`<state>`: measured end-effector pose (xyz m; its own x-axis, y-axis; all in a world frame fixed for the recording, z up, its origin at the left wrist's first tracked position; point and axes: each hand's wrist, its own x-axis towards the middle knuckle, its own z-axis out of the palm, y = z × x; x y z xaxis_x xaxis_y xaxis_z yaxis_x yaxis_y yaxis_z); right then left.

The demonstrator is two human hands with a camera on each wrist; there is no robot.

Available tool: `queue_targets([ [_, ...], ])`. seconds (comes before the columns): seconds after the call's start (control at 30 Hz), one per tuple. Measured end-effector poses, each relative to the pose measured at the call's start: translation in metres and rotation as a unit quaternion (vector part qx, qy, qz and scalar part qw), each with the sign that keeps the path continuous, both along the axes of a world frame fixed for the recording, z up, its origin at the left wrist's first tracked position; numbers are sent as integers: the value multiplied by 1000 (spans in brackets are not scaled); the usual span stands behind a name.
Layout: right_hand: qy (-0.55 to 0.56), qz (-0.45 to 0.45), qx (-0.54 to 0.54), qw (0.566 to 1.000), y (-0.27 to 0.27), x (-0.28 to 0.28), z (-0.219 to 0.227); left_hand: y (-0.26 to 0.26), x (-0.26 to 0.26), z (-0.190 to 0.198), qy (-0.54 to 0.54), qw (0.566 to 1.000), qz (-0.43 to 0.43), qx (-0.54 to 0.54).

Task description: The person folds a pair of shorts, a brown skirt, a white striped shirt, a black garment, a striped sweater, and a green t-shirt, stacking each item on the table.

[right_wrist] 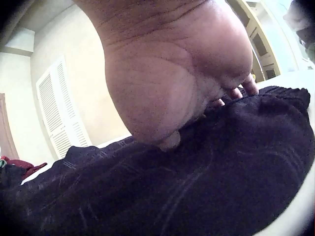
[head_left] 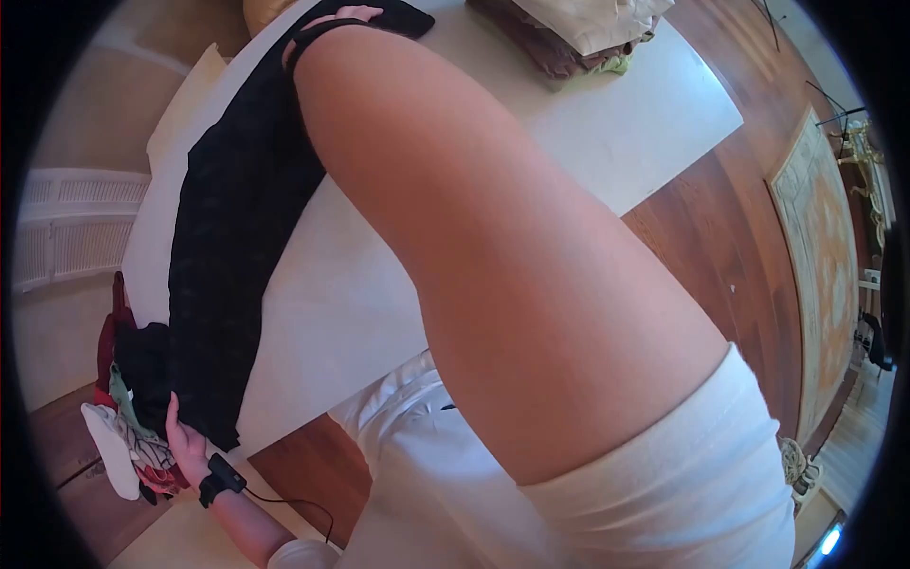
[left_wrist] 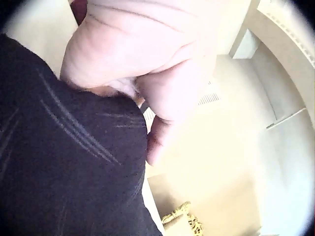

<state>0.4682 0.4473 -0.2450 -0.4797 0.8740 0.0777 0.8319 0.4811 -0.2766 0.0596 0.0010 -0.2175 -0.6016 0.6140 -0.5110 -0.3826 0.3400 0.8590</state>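
Note:
Black trousers (head_left: 242, 199) lie lengthwise along the white table (head_left: 322, 313), with faint pale lines showing in the wrist views. My left hand (head_left: 190, 450) is at their near end, palm up and thumb (left_wrist: 156, 142) extended beside the cloth. The cloth covers its other fingers, so I cannot tell whether they grip it. At the far end my right hand (head_left: 351, 14) rests on the trousers, fingertips (right_wrist: 236, 92) touching the fabric near a gathered edge (right_wrist: 290, 92). My right forearm crosses over the table in the head view.
A stack of folded clothes (head_left: 592, 38) sits on the table's far right part. Left of the near end is a pile of mixed clothes (head_left: 142, 417). White louvred shutters (head_left: 81, 228) stand along the wall. A patterned rug (head_left: 820, 284) lies on the wooden floor (head_left: 711, 218).

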Motion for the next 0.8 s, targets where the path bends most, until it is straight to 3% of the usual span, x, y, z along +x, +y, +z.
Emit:
queue_targets([
  [0.17,-18,-2,-8,1000,-4,8,5,-21,-26,-1,124,990,-60,31],
  [0.27,-32,-2,-22,999,-7,12,11,-24,-26,6,98,991,-76,46],
  [0.3,-41,-5,-24,999,-9,14,12,-25,-23,8,71,994,-61,55],
  [0.43,-116,-34,-72,990,-16,41,34,-28,-27,18,175,984,21,-2],
  [0.5,-148,-67,-93,982,-2,48,34,-29,-38,21,197,980,-37,-7],
  [0.53,-157,-99,-96,978,16,41,21,-24,-36,26,173,981,-87,-31],
  [0.57,-68,-210,-30,975,61,18,-39,-26,-36,24,204,968,-108,-100],
  [0.6,-103,-248,-10,963,78,10,-56,-30,-37,28,239,949,-124,-166],
  [0.67,-153,-307,27,939,102,-4,-85,-8,42,64,216,936,-164,-224],
  [0.7,-165,-266,13,950,94,5,-66,-7,31,67,231,912,-217,-259],
  [0.8,-219,-56,-58,972,43,48,4,-18,-12,58,219,894,-247,-302],
])
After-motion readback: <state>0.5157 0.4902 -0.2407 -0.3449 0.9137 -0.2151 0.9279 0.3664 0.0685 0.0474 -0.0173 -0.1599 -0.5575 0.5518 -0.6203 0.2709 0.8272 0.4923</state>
